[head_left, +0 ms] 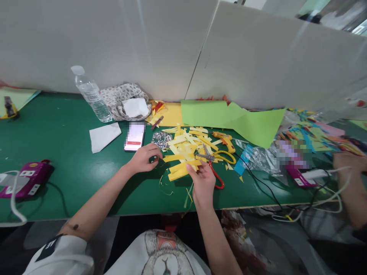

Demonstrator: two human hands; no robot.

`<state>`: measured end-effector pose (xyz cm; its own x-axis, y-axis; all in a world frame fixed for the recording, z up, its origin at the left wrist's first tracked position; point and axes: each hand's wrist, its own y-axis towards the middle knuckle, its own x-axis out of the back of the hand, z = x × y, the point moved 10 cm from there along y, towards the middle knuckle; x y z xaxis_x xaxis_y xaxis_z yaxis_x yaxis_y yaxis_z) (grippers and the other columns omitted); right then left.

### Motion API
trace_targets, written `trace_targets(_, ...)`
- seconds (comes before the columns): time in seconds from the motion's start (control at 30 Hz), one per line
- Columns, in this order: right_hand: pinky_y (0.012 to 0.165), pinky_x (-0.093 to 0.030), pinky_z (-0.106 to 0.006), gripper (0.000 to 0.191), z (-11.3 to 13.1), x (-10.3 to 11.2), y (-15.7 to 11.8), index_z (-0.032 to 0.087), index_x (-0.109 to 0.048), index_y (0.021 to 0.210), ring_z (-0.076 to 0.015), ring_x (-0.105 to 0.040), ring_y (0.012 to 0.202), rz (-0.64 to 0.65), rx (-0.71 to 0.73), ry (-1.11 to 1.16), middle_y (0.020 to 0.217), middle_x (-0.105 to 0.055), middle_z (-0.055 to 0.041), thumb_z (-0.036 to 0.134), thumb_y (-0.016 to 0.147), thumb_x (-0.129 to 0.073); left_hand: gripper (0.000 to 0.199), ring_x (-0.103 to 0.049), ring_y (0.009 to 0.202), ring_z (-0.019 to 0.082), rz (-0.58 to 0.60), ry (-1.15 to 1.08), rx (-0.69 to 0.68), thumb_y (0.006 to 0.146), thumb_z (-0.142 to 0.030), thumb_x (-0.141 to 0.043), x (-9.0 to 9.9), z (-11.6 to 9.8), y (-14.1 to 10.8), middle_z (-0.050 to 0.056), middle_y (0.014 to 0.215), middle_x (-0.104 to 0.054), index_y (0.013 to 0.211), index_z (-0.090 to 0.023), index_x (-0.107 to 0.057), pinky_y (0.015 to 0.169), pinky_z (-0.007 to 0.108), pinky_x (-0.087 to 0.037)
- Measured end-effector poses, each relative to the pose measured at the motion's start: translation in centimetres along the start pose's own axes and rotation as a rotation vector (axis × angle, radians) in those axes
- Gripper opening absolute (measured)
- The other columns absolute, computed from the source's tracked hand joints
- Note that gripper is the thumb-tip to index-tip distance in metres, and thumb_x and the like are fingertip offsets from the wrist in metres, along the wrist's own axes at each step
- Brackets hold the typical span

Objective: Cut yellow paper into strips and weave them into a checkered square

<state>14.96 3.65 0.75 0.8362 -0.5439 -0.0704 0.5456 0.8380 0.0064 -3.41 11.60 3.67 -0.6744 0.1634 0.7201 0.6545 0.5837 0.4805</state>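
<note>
My right hand (203, 181) pinches a yellow paper strip (181, 170) between thumb and fingers, low over the green table. To its left, my left hand (145, 158) has its fingers curled and the fingertips drawn to the thumb; whether anything small is between them I cannot make out. A heap of cut yellow paper strips (185, 144) lies just beyond both hands. Behind my left hand is a glittery, sequin-like piece (162, 139). Scissors with yellow handles (225, 156) rest at the heap's right, and a red scissor handle (218, 179) shows beside my right hand.
A phone (134, 136), white paper (104, 137) and a water bottle (93, 95) stand or lie left. Beyond are a green sheet (229, 118) and a yellow glue gun (225, 140). Purple power strips (30, 178) flank the table; cables trail right, near another person's arm (351, 187).
</note>
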Motion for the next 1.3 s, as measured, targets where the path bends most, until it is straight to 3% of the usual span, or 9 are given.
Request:
trace_targets(0.13, 0.085, -0.050, -0.040, 0.051, -2.5, 0.1, 0.4, 0.014, -0.058, 0.104, -0.0231, -0.064, 0.093, -0.019, -0.183, 0.188, 0.099, -0.069, -0.0089, 0.029, 0.058, -0.075, 0.021, -0.056, 0.079, 0.017, -0.079, 0.021, 0.019, 0.069, -0.006, -0.047, 0.7, 0.1, 0.0, 0.003, 0.081, -0.061, 0.080, -0.020, -0.059, 0.071, 0.031, -0.047)
trace_targets(0.27, 0.088, -0.049, -0.039, 0.063, -5.4, 0.7, 0.0, 0.015, -0.053, 0.111, -0.0255, -0.061, 0.101, -0.036, -0.339, 0.117, 0.112, -0.064, -0.0117, 0.031, 0.056, -0.077, 0.021, -0.056, 0.079, 0.017, -0.064, 0.025, 0.022, 0.069, -0.006, -0.048, 0.3, 0.2, -0.1, 0.003, 0.082, -0.062, 0.081, -0.020, -0.059, 0.071, 0.031, -0.048)
trace_targets(0.37, 0.087, -0.049, -0.038, 0.067, -5.9, 0.4, -0.5, 0.017, -0.047, 0.120, -0.0256, -0.057, 0.108, 0.029, -0.353, 0.050, 0.123, -0.057, -0.0121, 0.035, 0.061, -0.074, 0.021, -0.056, 0.082, 0.018, -0.021, 0.029, 0.013, 0.071, -0.008, -0.048, -0.2, 0.2, -0.1, 0.003, 0.084, -0.062, 0.084, -0.020, -0.059, 0.073, 0.031, -0.048)
trace_targets(0.47, 0.088, -0.049, -0.037, 0.067, -4.9, 0.5, -0.7, 0.019, -0.044, 0.125, -0.0254, -0.054, 0.112, 0.093, -0.287, -0.091, 0.129, -0.052, -0.0120, 0.037, 0.066, -0.069, 0.019, -0.057, 0.084, 0.018, 0.018, 0.041, 0.009, 0.074, -0.010, -0.048, -0.8, 0.1, 0.0, 0.004, 0.085, -0.062, 0.085, -0.020, -0.059, 0.075, 0.033, -0.048)
trace_targets(0.67, 0.077, -0.054, -0.037, 0.060, -2.4, 1.9, -0.3, 0.017, -0.051, 0.123, -0.0286, -0.052, 0.112, 0.165, -0.091, -0.474, 0.123, -0.055, -0.0144, 0.042, 0.069, -0.064, 0.017, -0.057, 0.085, 0.018, 0.079, 0.060, -0.006, 0.077, -0.013, -0.047, -1.7, -0.3, -0.1, 0.004, 0.087, -0.063, 0.087, -0.020, -0.059, 0.076, 0.033, -0.048)
trace_targets(0.83, 0.081, -0.052, -0.041, 0.049, -1.2, 1.9, 0.4, 0.018, -0.051, 0.123, -0.0264, -0.055, 0.109, 0.225, 0.081, -0.666, 0.119, -0.059, -0.0132, 0.039, 0.079, -0.054, 0.017, -0.057, 0.092, 0.020, 0.121, 0.060, -0.016, 0.083, -0.026, -0.049, -2.2, -0.9, 0.1, 0.005, 0.095, -0.064, 0.096, -0.020, -0.059, 0.081, 0.035, -0.047)
trace_targets(1.03, 0.082, -0.050, -0.041, 0.043, -1.0, 0.8, 1.9, 0.017, -0.048, 0.124, -0.0245, -0.056, 0.106, 0.253, 0.252, -0.718, 0.115, -0.061, -0.0128, 0.036, 0.086, -0.046, 0.052, -0.044, 0.121, 0.024, 0.263, 0.060, -0.059, 0.084, -0.046, -0.050, -4.3, -2.6, 0.0, 0.008, 0.131, -0.051, 0.129, -0.023, -0.042, 0.101, 0.041, -0.035)
trace_targets(1.2, 0.089, -0.046, -0.041, 0.035, -0.9, 0.2, 2.5, 0.016, -0.053, 0.117, -0.0226, -0.056, 0.105, 0.236, 0.422, -0.754, 0.110, -0.063, -0.0121, 0.032, 0.087, -0.044, 0.048, -0.032, 0.132, 0.023, 0.426, 0.094, -0.180, 0.091, -0.041, -0.038, -6.8, -4.6, -0.6, 0.004, 0.140, -0.042, 0.136, -0.027, -0.034, 0.106, 0.041, -0.026)
trace_targets(1.3, 0.088, -0.047, -0.042, 0.034, -0.6, 0.5, 2.5, 0.016, -0.054, 0.115, -0.0229, -0.058, 0.101, 0.172, 0.468, -0.783, 0.105, -0.066, -0.0113, 0.032, 0.087, -0.045, 0.046, -0.032, 0.132, 0.022, 0.450, 0.112, -0.186, 0.093, -0.040, -0.035, -7.4, -4.8, -0.7, 0.004, 0.141, -0.041, 0.137, -0.027, -0.033, 0.107, 0.040, -0.024)
